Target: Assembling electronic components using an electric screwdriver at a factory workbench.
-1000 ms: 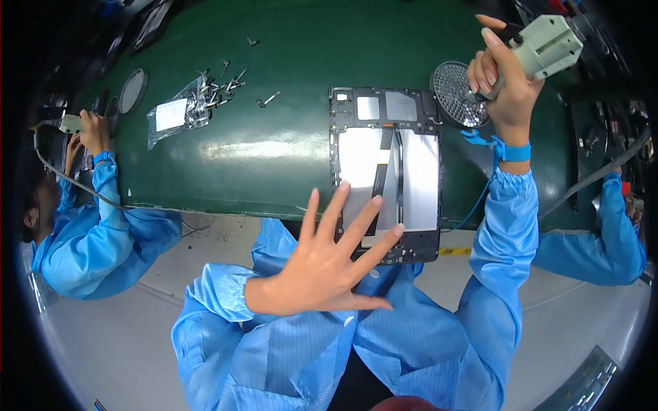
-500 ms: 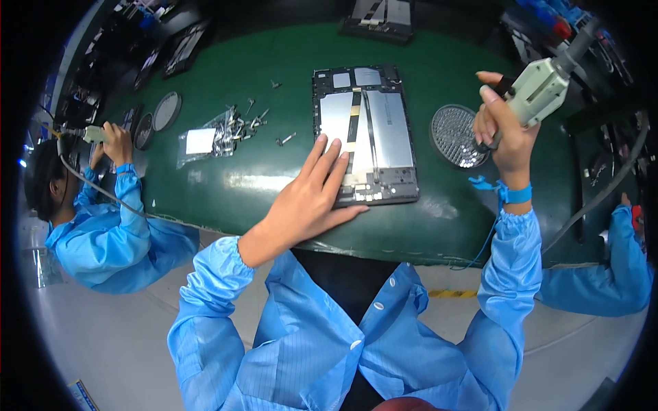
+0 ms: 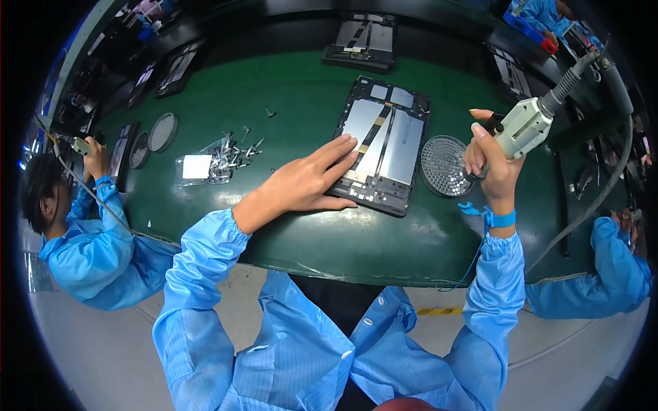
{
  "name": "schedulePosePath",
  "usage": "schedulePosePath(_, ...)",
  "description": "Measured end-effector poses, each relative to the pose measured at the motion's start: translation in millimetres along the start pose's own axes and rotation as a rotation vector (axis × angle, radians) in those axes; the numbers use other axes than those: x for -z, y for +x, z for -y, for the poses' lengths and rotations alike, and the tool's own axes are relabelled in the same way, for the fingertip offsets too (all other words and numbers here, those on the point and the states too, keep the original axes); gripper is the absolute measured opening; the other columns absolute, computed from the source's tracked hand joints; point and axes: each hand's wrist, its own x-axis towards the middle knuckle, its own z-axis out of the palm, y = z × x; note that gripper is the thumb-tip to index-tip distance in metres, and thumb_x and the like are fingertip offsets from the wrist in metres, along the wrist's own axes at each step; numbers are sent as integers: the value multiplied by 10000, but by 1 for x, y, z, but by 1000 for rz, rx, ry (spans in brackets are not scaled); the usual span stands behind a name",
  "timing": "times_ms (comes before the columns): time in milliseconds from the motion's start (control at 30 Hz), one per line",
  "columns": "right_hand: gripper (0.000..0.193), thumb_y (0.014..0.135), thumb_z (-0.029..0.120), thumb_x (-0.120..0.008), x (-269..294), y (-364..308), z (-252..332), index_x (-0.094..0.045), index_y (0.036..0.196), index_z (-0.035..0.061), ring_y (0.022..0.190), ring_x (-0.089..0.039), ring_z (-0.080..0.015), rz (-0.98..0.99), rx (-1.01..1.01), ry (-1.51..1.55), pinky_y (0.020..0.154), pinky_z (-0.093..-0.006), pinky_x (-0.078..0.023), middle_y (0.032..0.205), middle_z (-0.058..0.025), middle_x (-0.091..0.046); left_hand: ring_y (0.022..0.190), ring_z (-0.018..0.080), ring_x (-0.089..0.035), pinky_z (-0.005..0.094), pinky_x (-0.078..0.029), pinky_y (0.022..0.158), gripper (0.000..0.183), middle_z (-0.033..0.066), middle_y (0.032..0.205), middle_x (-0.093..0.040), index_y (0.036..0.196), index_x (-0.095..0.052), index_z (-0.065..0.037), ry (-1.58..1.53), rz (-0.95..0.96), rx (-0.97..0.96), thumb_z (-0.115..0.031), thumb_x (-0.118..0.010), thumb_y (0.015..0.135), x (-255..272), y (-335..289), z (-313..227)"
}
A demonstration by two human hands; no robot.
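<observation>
An opened tablet lies face down on the green bench, tilted a little, with its silver plates, ribbon cables and circuit boards exposed. My left hand rests on its left edge, fingers stretched and spread. My right hand grips a pale electric screwdriver whose cable rises to the upper right. The screwdriver's lower end is at the right side of a round dish with a grid-like, shiny inside. I cannot make out its tip or whether a screw is on it.
Left of the tablet lies a clear bag with several small metal parts spilling out. Two round dishes, one with a pale inside, stand further left. Another opened tablet is at the back. Co-workers in blue sleeves sit on both sides.
The view has shifted. The tablet has turned slightly clockwise under my left hand, which stays on its left edge. My right hand still holds the screwdriver by the dish.
</observation>
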Motion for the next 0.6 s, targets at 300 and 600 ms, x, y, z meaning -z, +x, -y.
schedulePosePath(300, 267, 849, 76, -671, -14, 6, -11, -630, 1056, -87, 401, -437, -79, 10, -46, -5, 399, -248, -351, 521, 2, -467, 1363, 367, -422, 409, -454, 1057, 817, 252, 1459, -415, 1362, -465, 87, -34, 74, -73, -397, -774, 780, -11, 25, 34)
schedulePosePath(600, 242, 863, 50, -664, 2, 5, -8, -627, 1058, -90, 399, -431, -76, -58, -7, -1, 395, -244, -355, 524, -4, -479, 1178, 409, -553, 420, -424, 1070, 723, 292, 1286, -536, 1193, -551, 142, 150, -53, -272, -490, -668, 861, -48, 145, 96)
